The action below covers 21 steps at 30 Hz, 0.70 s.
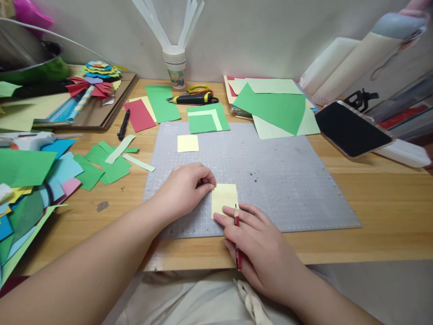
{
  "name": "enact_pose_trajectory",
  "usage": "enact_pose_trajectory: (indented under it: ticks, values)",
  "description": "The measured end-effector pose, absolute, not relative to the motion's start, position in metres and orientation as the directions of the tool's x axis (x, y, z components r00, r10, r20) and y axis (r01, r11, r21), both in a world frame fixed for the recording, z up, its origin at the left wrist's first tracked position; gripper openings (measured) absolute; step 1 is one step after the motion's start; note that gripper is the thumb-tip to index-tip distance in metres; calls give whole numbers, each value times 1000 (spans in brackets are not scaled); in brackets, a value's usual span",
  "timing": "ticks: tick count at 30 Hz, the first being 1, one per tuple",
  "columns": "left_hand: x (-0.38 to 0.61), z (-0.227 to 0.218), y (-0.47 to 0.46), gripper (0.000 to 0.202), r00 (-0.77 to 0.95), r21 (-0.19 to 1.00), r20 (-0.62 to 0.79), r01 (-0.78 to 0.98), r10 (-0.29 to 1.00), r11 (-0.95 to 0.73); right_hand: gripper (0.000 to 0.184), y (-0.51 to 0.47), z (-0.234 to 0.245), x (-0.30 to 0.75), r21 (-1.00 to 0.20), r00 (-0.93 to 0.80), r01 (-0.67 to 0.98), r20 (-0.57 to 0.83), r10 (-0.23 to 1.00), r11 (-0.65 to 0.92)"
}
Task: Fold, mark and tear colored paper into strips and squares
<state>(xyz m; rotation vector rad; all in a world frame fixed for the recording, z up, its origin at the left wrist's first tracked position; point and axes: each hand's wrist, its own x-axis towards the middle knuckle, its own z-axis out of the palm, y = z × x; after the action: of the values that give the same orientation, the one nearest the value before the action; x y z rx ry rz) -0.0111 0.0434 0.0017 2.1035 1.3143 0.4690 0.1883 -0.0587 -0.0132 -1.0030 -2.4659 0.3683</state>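
Observation:
A pale yellow piece of paper lies on the grey cutting mat near its front edge. At the paper's upper left corner, my left hand is closed, thumb and forefinger pinched on the edge. My right hand holds a short red pencil, tip pointing away from me, between its fingers. Two fingertips of that hand rest on the paper's lower part. A smaller yellow square lies farther back on the mat. Behind it sits a green sheet with a light green L-shaped strip.
Green scraps and a heap of coloured paper lie to the left. Along the back are a black pen, a yellow-black utility knife, paper cups with white sticks, and stacked sheets. A phone leans at right.

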Motion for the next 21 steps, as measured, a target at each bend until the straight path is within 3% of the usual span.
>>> enact_pose_trajectory:
  ticks: [21]
  values:
    - [-12,0,44,6,434,648,-49,699,900,-302,32,-59,-12,188,-406,-643,588,289,709,699]
